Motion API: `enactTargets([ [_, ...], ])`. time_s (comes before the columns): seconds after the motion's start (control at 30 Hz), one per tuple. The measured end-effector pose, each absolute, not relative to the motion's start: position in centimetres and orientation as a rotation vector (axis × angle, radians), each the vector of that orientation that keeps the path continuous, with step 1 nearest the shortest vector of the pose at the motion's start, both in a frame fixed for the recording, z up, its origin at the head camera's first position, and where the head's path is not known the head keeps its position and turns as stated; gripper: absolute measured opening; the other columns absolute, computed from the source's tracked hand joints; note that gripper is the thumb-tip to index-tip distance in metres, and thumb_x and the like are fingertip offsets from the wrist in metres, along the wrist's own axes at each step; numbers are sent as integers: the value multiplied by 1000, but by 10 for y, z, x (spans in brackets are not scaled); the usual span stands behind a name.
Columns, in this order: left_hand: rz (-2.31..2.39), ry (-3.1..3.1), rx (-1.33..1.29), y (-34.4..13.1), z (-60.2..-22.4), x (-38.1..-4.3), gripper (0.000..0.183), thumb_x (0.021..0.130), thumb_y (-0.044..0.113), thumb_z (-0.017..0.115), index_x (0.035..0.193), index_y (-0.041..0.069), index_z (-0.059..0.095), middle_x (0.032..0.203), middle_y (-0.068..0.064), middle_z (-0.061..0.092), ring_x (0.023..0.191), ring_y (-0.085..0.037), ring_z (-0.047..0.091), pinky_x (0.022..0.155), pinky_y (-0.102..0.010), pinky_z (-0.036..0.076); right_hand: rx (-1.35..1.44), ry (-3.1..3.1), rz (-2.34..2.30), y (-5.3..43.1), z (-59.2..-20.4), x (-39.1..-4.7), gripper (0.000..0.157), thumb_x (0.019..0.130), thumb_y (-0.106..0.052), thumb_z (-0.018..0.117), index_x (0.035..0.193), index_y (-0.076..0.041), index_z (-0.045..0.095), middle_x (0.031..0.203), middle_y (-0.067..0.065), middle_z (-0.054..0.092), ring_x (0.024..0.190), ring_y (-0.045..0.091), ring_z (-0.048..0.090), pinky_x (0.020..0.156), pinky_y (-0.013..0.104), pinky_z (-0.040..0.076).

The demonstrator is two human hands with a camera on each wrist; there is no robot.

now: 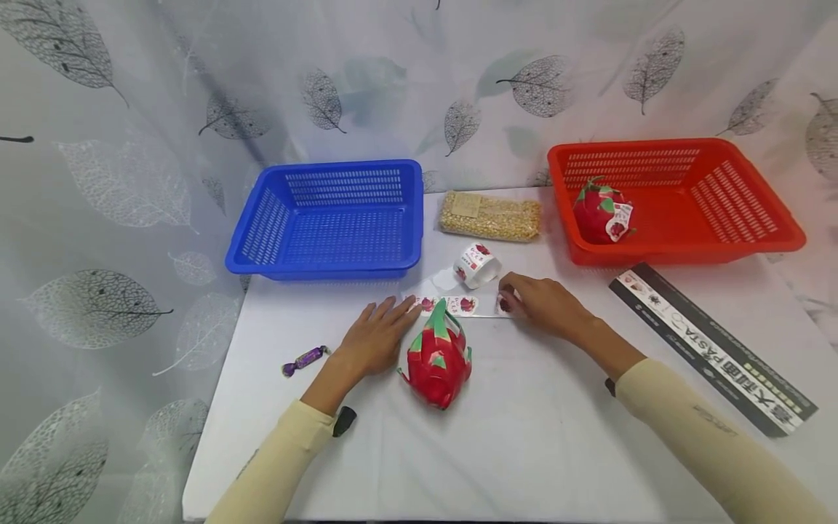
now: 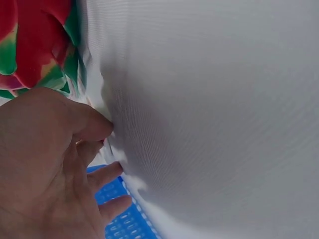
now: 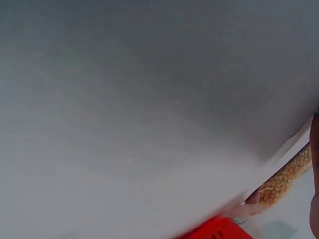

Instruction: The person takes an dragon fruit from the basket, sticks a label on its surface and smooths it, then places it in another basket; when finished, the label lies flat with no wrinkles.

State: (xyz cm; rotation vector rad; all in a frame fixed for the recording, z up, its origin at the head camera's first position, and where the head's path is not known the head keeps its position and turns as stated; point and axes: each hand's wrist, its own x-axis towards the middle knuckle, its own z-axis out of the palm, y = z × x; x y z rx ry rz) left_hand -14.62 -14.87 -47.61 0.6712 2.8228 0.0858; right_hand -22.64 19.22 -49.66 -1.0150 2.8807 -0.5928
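Fingers extended, my left hand (image 1: 374, 340) rests on the table, its fingertips at the left end of a strip of dragon fruit stickers (image 1: 467, 305). My right hand (image 1: 548, 306) pinches a sticker (image 1: 506, 303) at the strip's right end. Between the hands lies a red dragon fruit (image 1: 437, 367) with green tips; its stem end overlaps the strip. Just behind the strip, the sticker roll (image 1: 476, 263) lies on its side. In the left wrist view, part of the dragon fruit (image 2: 40, 45) shows beside the left hand (image 2: 55, 159). The right wrist view barely catches the right hand (image 3: 314, 179).
A blue basket (image 1: 327, 275) stands back left. Back right, a red basket (image 1: 681, 255) holds another dragon fruit (image 1: 597, 212) with a sticker on it. A bag of yellow kernels (image 1: 504, 218) lies between them. A purple-wrapped candy (image 1: 306, 360) lies left, a black pasta box (image 1: 710, 349) right.
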Motion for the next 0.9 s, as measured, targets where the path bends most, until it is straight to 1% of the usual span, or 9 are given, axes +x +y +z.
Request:
enactTargets([
  [0.13,78,2818,664,-149,-477,-146,65,107,17,59,167,18,35,174,-6,32,159,-35,29,128,-59,29,-887,2878,-788,205,-494,-223,24,100,-14,73,121,-8,63,102,5,76,82,17,69,78,38,64],
  [0.27,67,2819,658,-150,-480,-147,65,108,19,58,168,19,33,174,-5,30,160,-35,28,128,-59,28,-767,2859,-896,217,-488,-219,21,101,-14,72,119,-8,62,103,7,75,81,19,68,72,30,61],
  [0.33,73,2822,657,-149,-482,-147,65,108,19,58,168,19,33,174,-5,30,160,-35,28,128,-59,27,-739,2857,-930,222,-484,-217,21,101,-14,73,118,-8,63,102,8,75,83,20,70,72,28,61],
  [0.5,79,2822,659,-149,-481,-147,66,107,19,58,168,19,33,175,-5,30,160,-36,27,128,-59,27,-738,2888,-1016,235,-475,-213,21,99,-11,73,116,-7,61,102,9,72,83,23,69,69,23,59],
  [0.7,62,2838,688,-150,-481,-147,65,106,17,59,167,17,36,173,-5,33,159,-36,30,127,-60,30,-733,2939,-1178,245,-466,-208,22,98,-5,73,113,-6,58,97,9,70,79,19,64,66,16,55],
  [0.8,78,2830,686,-151,-482,-147,66,106,16,59,167,17,36,174,-6,32,159,-37,30,127,-60,30,-714,2863,-1327,242,-457,-203,18,99,-4,71,112,-4,59,94,12,70,75,17,65,67,15,56],
  [0.9,90,2815,684,-151,-484,-149,67,106,16,58,168,17,33,175,-6,29,160,-37,27,127,-60,29,-709,2703,-1481,233,-446,-196,11,101,-4,69,109,-3,62,95,15,70,72,17,67,69,17,58],
])
